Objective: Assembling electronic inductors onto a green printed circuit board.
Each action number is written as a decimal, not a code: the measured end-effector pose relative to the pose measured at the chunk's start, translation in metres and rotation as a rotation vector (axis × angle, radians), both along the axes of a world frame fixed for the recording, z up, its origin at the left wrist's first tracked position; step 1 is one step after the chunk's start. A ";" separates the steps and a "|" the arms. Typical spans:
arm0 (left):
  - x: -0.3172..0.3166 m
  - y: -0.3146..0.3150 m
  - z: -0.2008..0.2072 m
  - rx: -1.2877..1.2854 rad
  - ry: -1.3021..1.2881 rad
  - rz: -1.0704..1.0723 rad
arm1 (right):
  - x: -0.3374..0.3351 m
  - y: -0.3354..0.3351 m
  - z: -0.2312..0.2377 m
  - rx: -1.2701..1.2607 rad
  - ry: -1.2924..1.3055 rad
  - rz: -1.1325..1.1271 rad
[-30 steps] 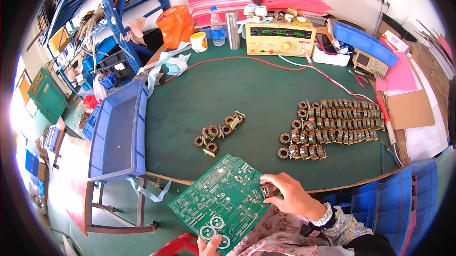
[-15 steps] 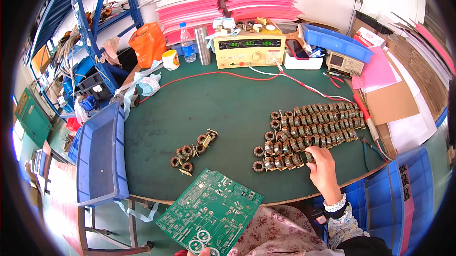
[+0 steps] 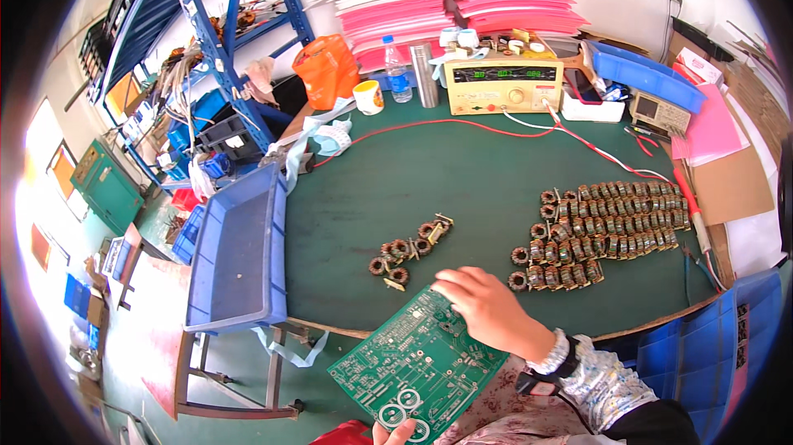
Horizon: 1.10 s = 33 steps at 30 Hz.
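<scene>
A green circuit board (image 3: 405,362) with white ring markings is tilted at the table's front edge, over my lap. My left hand (image 3: 393,433) pinches its lower edge; only the thumb and a fingertip show. My right hand (image 3: 487,313) is above the board's upper right part, fingers curled together and pointing left. Whatever those fingers hold is hidden beneath them. Just beyond the board lies a loose cluster of copper-wound toroid coils (image 3: 405,251), some on small boards. To the right, several packed rows of similar coils (image 3: 611,222) cover the table.
A blue tray (image 3: 198,280) stands at the table's left. Along the back are an orange bag (image 3: 326,72), a cup (image 3: 368,97), a water bottle (image 3: 397,73), a steel flask (image 3: 424,75) and a yellow power supply (image 3: 504,86). Red and white leads (image 3: 462,120) cross the green table (image 3: 413,164).
My right hand has moved left from the end of the nearest coil row to over the circuit board. The view has swung left. My left hand keeps its grip on the board.
</scene>
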<state>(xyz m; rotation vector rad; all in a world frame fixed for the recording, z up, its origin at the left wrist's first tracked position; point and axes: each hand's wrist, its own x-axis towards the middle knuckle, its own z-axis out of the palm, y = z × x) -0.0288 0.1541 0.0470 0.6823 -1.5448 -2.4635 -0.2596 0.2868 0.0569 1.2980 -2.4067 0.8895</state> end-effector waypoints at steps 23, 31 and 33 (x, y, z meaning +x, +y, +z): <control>0.012 -0.014 -0.020 -0.079 -0.012 0.138 | 0.045 0.072 -0.017 -0.248 -0.596 -0.057; -0.014 0.009 0.009 -0.037 0.034 0.128 | 0.046 0.077 -0.032 -0.448 -0.590 -0.059; -0.019 0.008 0.004 -0.049 0.022 0.120 | 0.043 0.076 -0.039 -0.533 -0.706 -0.071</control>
